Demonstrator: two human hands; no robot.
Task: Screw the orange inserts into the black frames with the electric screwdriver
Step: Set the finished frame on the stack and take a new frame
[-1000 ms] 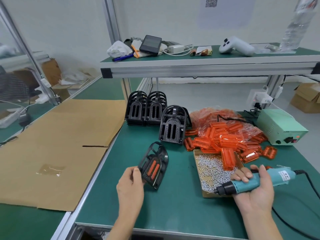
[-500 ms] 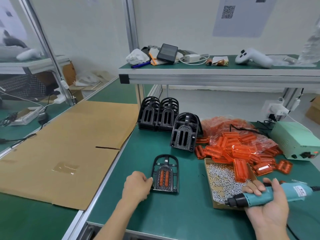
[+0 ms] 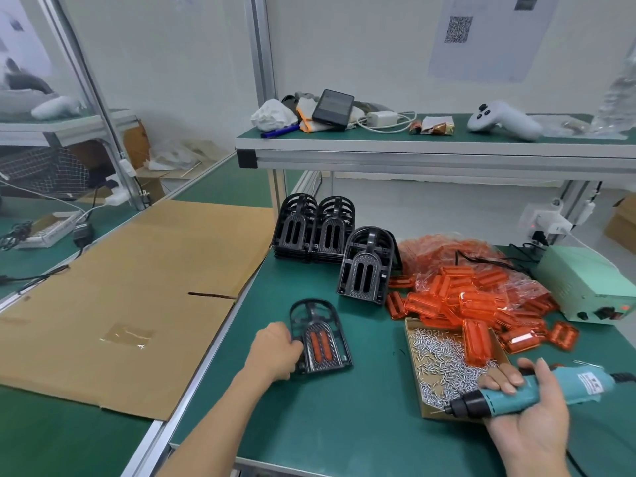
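my left hand [image 3: 275,352] was curled shut on the left edge of a black frame [image 3: 320,337] that lay flat on the green table [image 3: 344,425], close to the table's left edge and a little back from its front edge. an orange insert [image 3: 319,346] sat in the frame's two slots, its arched end pointing toward the back of the table. my right hand [image 3: 526,404], palm up near the front right corner, was wrapped around the teal electric screwdriver [image 3: 537,394], whose black tip pointed left over the front corner of the shallow cardboard tray [image 3: 418,383] of small silver screws [image 3: 437,366]. one loose insert lay half in that tray, at its back right. behind the tray, toward the right side of the table, was a heap of orange inserts [image 3: 471,297], some spilling from a clear bag. more black frames [image 3: 364,270] stood in stacks near the middle and back of the table, one stack in front and two side by side behind it. a pale green power box [image 3: 585,284] sat at the right edge. a sheet of cardboard [image 3: 130,287] covered the neighbouring bench to the left. on the shelf [image 3: 413,146] above the table's back edge lay a phone [image 3: 333,107], a white charger [image 3: 382,118] and a white controller [image 3: 502,120].
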